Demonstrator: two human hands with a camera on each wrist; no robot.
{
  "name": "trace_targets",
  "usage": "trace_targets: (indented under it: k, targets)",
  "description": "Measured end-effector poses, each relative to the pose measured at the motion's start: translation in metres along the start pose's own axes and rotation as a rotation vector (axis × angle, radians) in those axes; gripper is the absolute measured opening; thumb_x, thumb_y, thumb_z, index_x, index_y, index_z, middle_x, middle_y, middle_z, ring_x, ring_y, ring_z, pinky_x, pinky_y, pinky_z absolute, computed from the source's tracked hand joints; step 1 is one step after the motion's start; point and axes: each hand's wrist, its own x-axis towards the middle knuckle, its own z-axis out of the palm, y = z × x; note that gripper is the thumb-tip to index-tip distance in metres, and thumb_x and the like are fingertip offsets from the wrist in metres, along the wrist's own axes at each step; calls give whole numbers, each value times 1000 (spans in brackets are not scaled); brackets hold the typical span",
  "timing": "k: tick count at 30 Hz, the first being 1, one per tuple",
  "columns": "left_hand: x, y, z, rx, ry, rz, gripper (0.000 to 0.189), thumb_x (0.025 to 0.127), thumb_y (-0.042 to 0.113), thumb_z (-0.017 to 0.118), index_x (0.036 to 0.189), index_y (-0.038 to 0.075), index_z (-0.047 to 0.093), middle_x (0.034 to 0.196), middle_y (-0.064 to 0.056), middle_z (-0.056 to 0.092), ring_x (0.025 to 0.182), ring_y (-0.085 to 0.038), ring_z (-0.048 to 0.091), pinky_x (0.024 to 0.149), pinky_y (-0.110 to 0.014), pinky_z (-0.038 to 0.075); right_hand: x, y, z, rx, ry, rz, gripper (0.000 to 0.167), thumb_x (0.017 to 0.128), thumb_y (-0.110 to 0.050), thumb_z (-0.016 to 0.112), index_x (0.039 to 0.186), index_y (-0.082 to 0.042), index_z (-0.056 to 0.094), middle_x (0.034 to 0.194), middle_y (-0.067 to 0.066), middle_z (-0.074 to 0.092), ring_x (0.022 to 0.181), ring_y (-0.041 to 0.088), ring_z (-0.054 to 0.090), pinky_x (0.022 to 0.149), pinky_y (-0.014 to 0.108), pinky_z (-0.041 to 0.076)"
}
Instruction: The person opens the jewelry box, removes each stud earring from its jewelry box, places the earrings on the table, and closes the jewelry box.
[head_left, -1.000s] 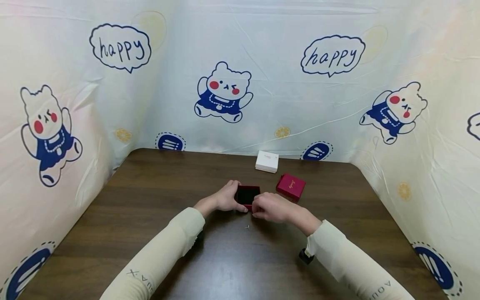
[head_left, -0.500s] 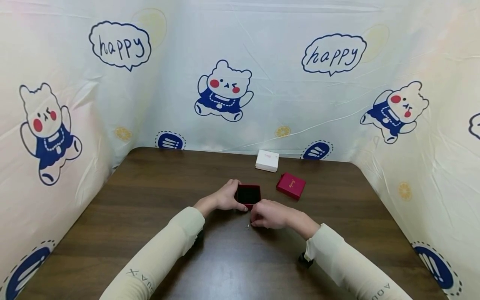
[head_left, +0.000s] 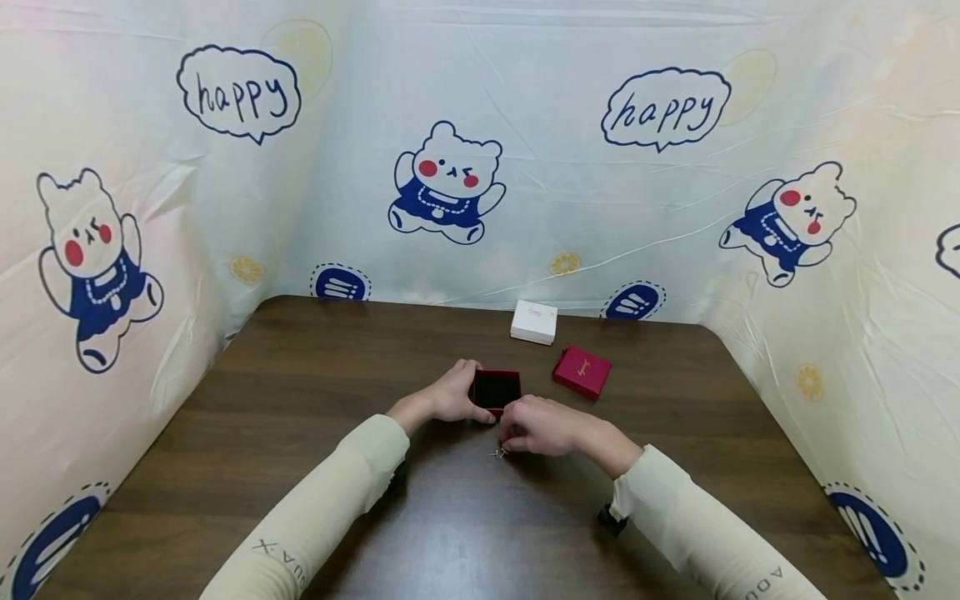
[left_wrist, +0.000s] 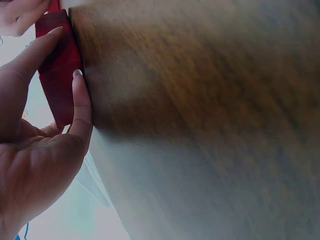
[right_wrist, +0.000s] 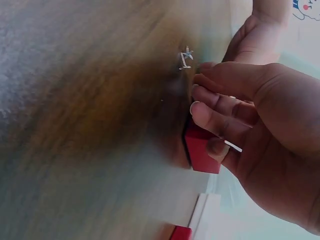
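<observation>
Near the middle of the table my left hand (head_left: 452, 394) grips an open dark red jewelry box (head_left: 498, 372) lined in black, its thumb along the near side. In the left wrist view the thumb and a finger lie against the red box wall (left_wrist: 60, 92). My right hand (head_left: 545, 427) is low over the table at the box's near right corner, fingers curled and fingertips close together. Right beside those fingertips are two small silvery pieces resembling earrings (right_wrist: 185, 58). I cannot tell whether the fingertips pinch one of them.
A crimson box lid (head_left: 582, 372) with gold lettering lies to the right, behind my right hand. Farther back, a small white box (head_left: 534, 322) stands near the table's far edge. A printed cloth (head_left: 450, 75) hangs behind and around the brown table (head_left: 315, 358).
My right hand has moved from the box's near right corner toward me, beside the silvery piece. A second silvery piece now shows at its fingertips. The left hand keeps its place.
</observation>
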Motion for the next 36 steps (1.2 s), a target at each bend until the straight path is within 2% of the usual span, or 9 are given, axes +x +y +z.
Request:
trace_targets:
  k: [6, 16, 20, 26, 36]
  targets:
    - [0, 0, 0, -4, 7, 13, 79, 77, 28, 91, 135, -4, 46, 126, -18, 49, 110, -26, 53, 100, -43, 46, 0, 0, -6, -26, 51, -41, 9, 96, -17, 73, 103, -13, 77, 94, -9, 65, 81, 6, 58, 79, 26, 52]
    - [0, -1, 1, 9, -3, -2, 78, 79, 29, 90, 135, -2, 45, 127, -15, 48, 111, -25, 52, 101, -41, 45, -2, 5, -12, -38, 116, 7, 12, 96, -20, 73, 105, -14, 75, 99, -2, 66, 92, 23, 65, 85, 33, 53]
    - [1, -1, 0, -7, -4, 1, 79, 78, 29, 90, 136, -2, 45, 126, -15, 48, 111, -26, 52, 101, -42, 46, -2, 9, -14, -37, 146, 38, 14, 95, -20, 74, 109, -16, 75, 103, -1, 65, 94, 20, 62, 86, 35, 53]
    - [2, -1, 0, -8, -10, 2, 80, 79, 31, 90, 136, -1, 44, 127, -15, 47, 111, -26, 52, 101, -41, 46, -2, 16, -14, -55, 185, 55, 15, 96, -21, 73, 109, -16, 73, 103, 0, 64, 88, 17, 62, 79, 31, 54]
    - [1, 0, -1, -15, -15, -7, 81, 78, 31, 90, 136, -1, 44, 127, -15, 47, 111, -25, 53, 101, -41, 46, -4, 27, -15, -70, 245, 113, 18, 95, -22, 73, 110, -12, 76, 108, 0, 65, 94, 21, 64, 84, 36, 55]
